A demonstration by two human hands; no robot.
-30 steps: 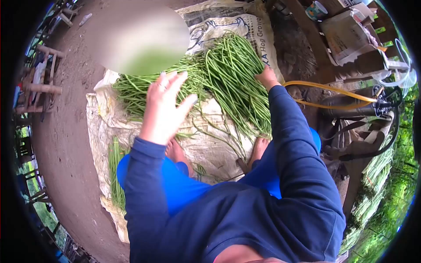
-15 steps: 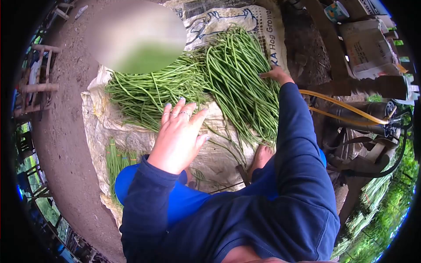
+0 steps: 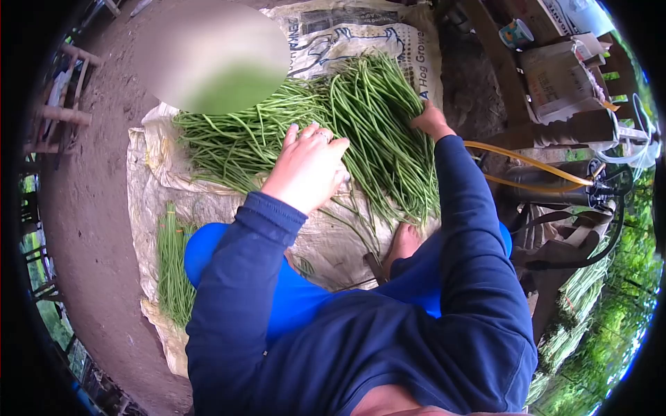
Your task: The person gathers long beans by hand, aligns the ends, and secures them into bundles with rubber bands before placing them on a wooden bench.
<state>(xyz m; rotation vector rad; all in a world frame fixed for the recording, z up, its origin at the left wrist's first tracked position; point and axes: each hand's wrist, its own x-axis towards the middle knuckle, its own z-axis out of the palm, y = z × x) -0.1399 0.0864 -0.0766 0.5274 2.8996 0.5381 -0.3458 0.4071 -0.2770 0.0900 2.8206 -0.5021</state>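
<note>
2 heaps of long green beans lie side by side across the middle of a pale woven sheet point(image 3: 319, 243), the left heap point(image 3: 229, 149) with its stalks running mostly crosswise and the right heap point(image 3: 378, 118) slanting from the sheet's printed far end down toward its right edge. The person's hands are apart from each other. The left hand point(image 3: 309, 166), with rings on it, is over the near side of the beans where the 2 heaps meet, palm down and fingers slightly bent; its underside is hidden, so I cannot tell whether it grips any stalks. The right hand point(image 3: 431, 121) is against the outer side of the right heap, near the sheet's right edge, its fingertips partly lost among the beans, and whether they are closed on some is likewise unclear. A slim bundle point(image 3: 175, 267) of beans lies along the sheet's left edge, beside a blue-clad knee point(image 3: 205, 255). A few loose stalks point(image 3: 357, 218) trail toward a bare foot point(image 3: 406, 243). Beyond the right edge are a yellow hose point(image 3: 531, 158) and a cardboard box point(image 3: 558, 82).
</note>
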